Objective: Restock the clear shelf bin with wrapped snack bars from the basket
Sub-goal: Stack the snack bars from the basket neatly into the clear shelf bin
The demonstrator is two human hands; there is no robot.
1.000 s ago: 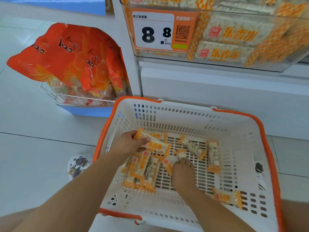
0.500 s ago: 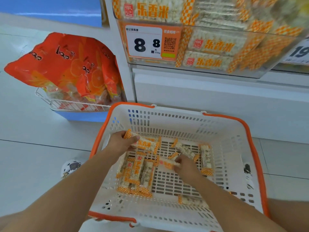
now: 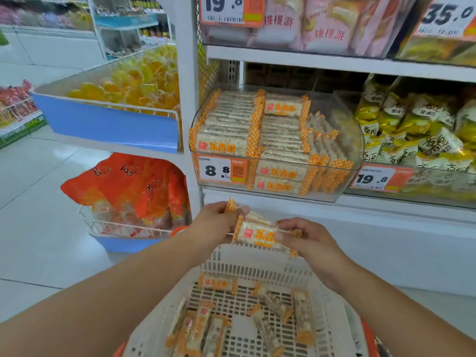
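Shelf unit (image 3: 334, 64): white tiers held clear bins of packaged goods; the target tier sat above and beyond the hands.
Clear shelf bin (image 3: 353, 140): already well filled on its left and centre with rows of bars; open room showed only toward the right rear. Risk judged: a bar laid on the tall left rows could slide forward over the low front wall.
Basket (image 3: 257, 264): white slotted plastic, directly below the hands, about a dozen loose bars on its floor. Restock judged far from done.
Left hand (image 3: 215, 222): grip pinched the left end of the lifted bars, thumb on top.
Right hand (image 3: 306, 237): grip pinched the right end of the same bars, fingers curled over the wrapper.
Wrapped snack bars (image 3: 255, 234): a small stack, apparently two or three, held between both hands above the basket's far rim and below the bin, not yet in it. Exact count could not be told.
Risk, stack: held only by slick crimped ends; a rear bar could slip out during the reach upward, landing in the basket or on the floor.
Risk, wrapper: too firm a squeeze could crumble the puffed filling.
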